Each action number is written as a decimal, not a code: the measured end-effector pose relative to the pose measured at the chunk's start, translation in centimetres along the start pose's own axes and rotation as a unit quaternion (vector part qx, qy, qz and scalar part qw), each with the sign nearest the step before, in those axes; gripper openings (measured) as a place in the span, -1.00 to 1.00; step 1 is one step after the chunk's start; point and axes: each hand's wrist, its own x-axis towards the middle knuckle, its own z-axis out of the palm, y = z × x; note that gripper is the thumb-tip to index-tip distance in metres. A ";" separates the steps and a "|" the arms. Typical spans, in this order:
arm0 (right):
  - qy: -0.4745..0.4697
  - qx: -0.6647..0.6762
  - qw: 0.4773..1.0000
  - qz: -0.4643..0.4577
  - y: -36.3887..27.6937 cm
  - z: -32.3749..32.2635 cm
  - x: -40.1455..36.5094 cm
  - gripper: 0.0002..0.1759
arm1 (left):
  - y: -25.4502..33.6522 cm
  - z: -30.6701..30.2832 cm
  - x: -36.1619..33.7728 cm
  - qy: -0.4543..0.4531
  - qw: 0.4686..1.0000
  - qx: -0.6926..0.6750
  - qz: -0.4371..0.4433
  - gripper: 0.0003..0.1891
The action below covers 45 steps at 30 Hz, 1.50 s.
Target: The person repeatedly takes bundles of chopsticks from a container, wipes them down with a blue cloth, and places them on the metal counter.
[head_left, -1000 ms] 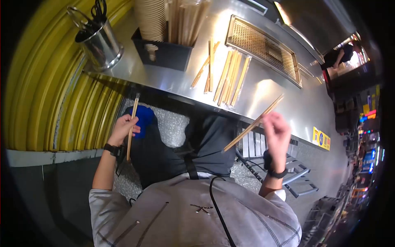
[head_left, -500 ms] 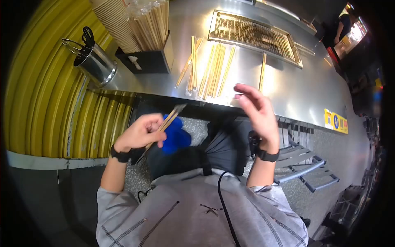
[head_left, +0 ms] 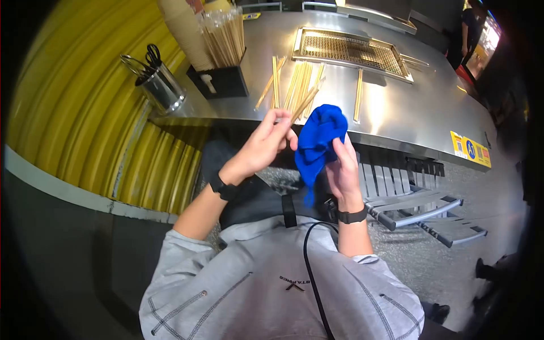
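My left hand (head_left: 263, 141) is closed around a pair of plastic-wrapped chopsticks (head_left: 307, 102), which point up and to the right over the counter's front edge. My right hand (head_left: 344, 170) grips a crumpled blue cloth (head_left: 320, 136) just right of those chopsticks, and a corner of it hangs down. Behind both hands, several wrapped chopsticks (head_left: 297, 85) lie side by side on the steel counter. A crossed bunch of chopsticks (head_left: 276, 79) is to their left, and a separate pair (head_left: 358, 96) lies to the right.
A metal tray with a wire grate (head_left: 351, 54) is set at the counter's back. At the left stand a black holder (head_left: 221, 83) with paper cups and chopsticks, and a steel canister (head_left: 163, 88) by a yellow corrugated wall (head_left: 85, 102). A chair (head_left: 419, 211) is below right; a person (head_left: 469, 34) stands far right.
My right hand has taken up the blue cloth from my lap and lifted it. My left hand has moved up and right with the chopsticks, toward the counter edge.
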 end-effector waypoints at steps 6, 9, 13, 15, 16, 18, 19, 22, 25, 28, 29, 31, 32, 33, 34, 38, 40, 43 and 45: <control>-0.041 -0.052 0.996 -0.058 2.8 0.9 -0.4 -0.34 | -1.7 1.5 -1.2 -0.029 0.999 0.035 0.015 -0.89; -0.026 -0.030 0.999 -0.018 2.3 1.5 -0.5 -0.55 | -2.8 1.6 -1.6 -0.032 0.998 0.058 0.003 -0.89; 0.038 -0.065 0.993 -0.087 3.6 0.8 -0.3 -0.63 | -2.8 2.2 -3.0 0.000 0.995 0.098 -0.002 -0.84; 0.049 -0.059 0.992 -0.099 3.4 1.0 -0.5 -0.64 | -2.5 2.6 -3.7 0.017 0.987 0.160 0.020 -0.83; 0.069 -0.048 0.991 -0.103 3.3 0.9 -0.5 -0.65 | -2.5 2.8 -3.9 0.027 0.981 0.189 0.031 -0.82; 0.106 -0.029 0.988 -0.107 3.0 0.4 -0.2 -0.67 | -3.6 2.4 -4.1 0.055 0.968 0.237 0.056 -0.82; 0.109 -0.019 0.986 -0.122 2.5 -0.1 0.2 -0.69 | -3.4 1.8 -4.3 0.054 0.961 0.269 0.037 -0.82; 0.125 -0.054 0.978 -0.159 1.3 -1.7 0.6 -0.75 | -3.4 0.9 -4.4 0.052 0.945 0.320 0.040 -0.78; 0.164 -0.021 0.972 -0.165 -0.6 -2.7 0.9 -0.71 | -3.0 0.5 -4.2 0.053 0.931 0.353 0.078 -0.77; 0.189 0.009 0.960 -0.204 -1.8 -3.4 1.4 -0.64 | -3.0 -0.3 -3.6 0.052 0.951 0.299 0.064 -0.75; 0.173 0.002 0.966 -0.192 -1.5 -3.2 1.3 -0.63 | -3.1 -0.3 -3.1 0.059 0.960 0.266 0.060 -0.75; 0.094 -0.044 0.983 -0.151 -0.2 -2.4 0.3 -0.58 | -3.1 0.2 -2.2 0.064 0.980 0.183 0.041 -0.76; 0.117 -0.011 0.985 -0.127 1.0 -1.1 0.1 -0.74 | -3.2 0.6 -1.6 0.053 0.984 0.167 0.041 -0.78; 0.128 -0.049 0.981 -0.134 2.5 0.1 0.1 -0.74 | -3.4 1.2 -1.1 0.041 0.987 0.152 0.041 -0.80; 0.140 -0.086 0.976 -0.142 3.7 1.1 0.0 -0.72 | -3.7 1.8 -0.5 0.029 0.989 0.137 0.041 -0.82; 0.144 -0.061 0.984 -0.079 3.8 1.2 0.4 -0.69 | -5.5 2.9 -0.5 0.051 0.990 0.128 0.016 -0.88; 0.139 -0.093 0.980 -0.107 3.3 0.3 0.7 -0.71 | -6.2 3.5 -0.7 0.042 0.995 0.073 0.058 -0.82; 0.161 -0.107 0.969 -0.152 1.5 -1.1 1.8 -0.82 | -5.4 3.4 -1.2 0.041 0.990 0.131 0.038 -0.77; 0.171 -0.103 0.965 -0.170 -0.6 -1.3 2.4 -0.84 | -5.4 3.0 -1.8 0.029 0.993 0.114 0.001 -0.76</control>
